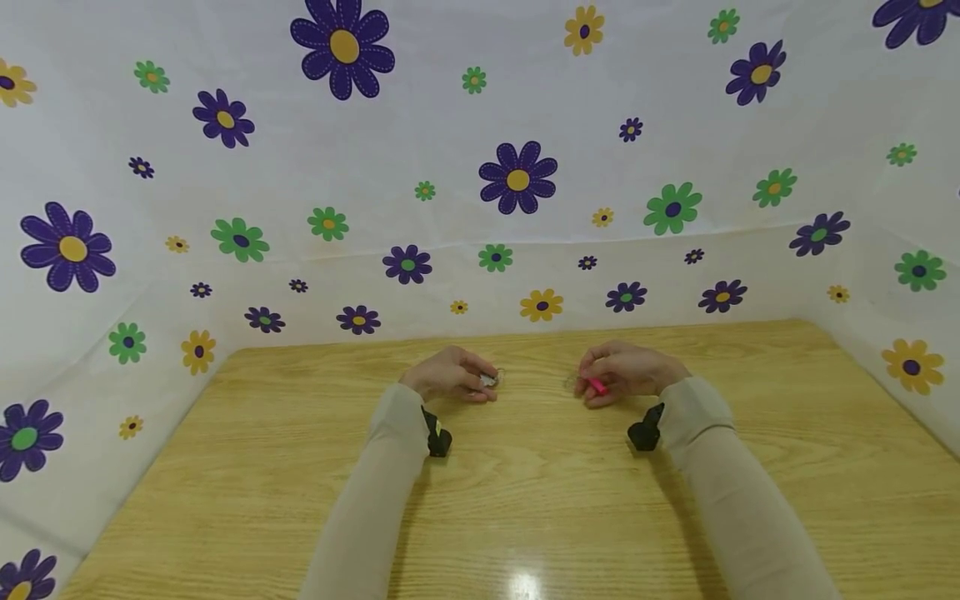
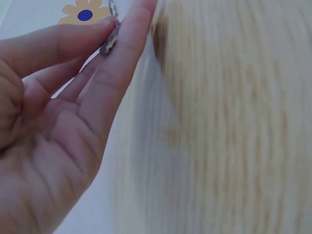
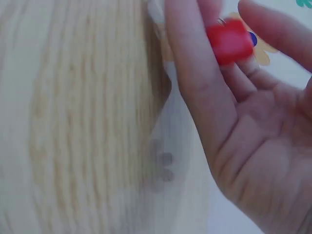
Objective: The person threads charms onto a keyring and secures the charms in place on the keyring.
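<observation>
Small red-pink plastic piece (image 1: 597,386) pinched in right hand (image 1: 626,372) fingertips, low over light wooden table (image 1: 540,500), right of centre; blocky, glossy, long axis unclear through blur. Wrist view shows it as red square (image 3: 229,41) between fingers. Left hand (image 1: 450,373), well apart, pinches small silver metal piece (image 1: 489,381), thin, greyish, between thumb and finger. Flower-print white backdrop (image 1: 517,179) surrounds table.

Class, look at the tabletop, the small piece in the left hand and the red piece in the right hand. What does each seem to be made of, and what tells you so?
Tabletop: wood or wood-look laminate, pale grain lines, glossy glare spot. Small piece pinched by the left hand: probably metal, grey and shiny. Red piece held in the right hand: likely plastic, smooth, even bright colour; blur leaves it open.
</observation>
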Motion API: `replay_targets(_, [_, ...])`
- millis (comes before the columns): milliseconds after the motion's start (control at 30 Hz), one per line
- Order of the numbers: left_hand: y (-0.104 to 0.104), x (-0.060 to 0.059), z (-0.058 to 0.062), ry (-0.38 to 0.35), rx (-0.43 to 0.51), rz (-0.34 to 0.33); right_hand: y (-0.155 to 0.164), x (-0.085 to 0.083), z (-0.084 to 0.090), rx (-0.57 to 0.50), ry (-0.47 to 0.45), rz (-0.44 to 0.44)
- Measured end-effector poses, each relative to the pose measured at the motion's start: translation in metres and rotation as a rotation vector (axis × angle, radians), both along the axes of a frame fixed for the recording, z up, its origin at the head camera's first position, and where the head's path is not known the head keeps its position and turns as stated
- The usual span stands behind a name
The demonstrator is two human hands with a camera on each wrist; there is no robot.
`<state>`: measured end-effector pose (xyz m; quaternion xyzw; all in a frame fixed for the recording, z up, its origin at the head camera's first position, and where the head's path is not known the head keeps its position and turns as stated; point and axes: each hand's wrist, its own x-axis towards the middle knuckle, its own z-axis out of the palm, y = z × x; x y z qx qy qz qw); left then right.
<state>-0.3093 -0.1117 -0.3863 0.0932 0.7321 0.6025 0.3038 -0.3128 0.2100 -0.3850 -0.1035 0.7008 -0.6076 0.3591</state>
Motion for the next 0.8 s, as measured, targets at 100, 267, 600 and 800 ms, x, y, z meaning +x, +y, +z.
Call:
replay_targets(100, [0.001, 0.002, 0.0, 0.014, -0.015, 0.022, -0.002, 0.002, 0.002, 0.054, 0.02, -0.051])
replay_targets(267, [0.002, 0.003, -0.003, 0.07, -0.036, 0.035, -0.002, 0.003, 0.003, 0.11, 0.054, -0.083])
replay_targets(600, [0.004, 0.003, -0.011, 0.079, -0.003, 0.061, 0.0, 0.006, 0.005, 0.134, 0.078, -0.101])
replay_targets(800, [0.005, 0.007, -0.012, 0.116, -0.016, 0.062, -0.001, 0.01, 0.007, 0.107, 0.063, -0.112])
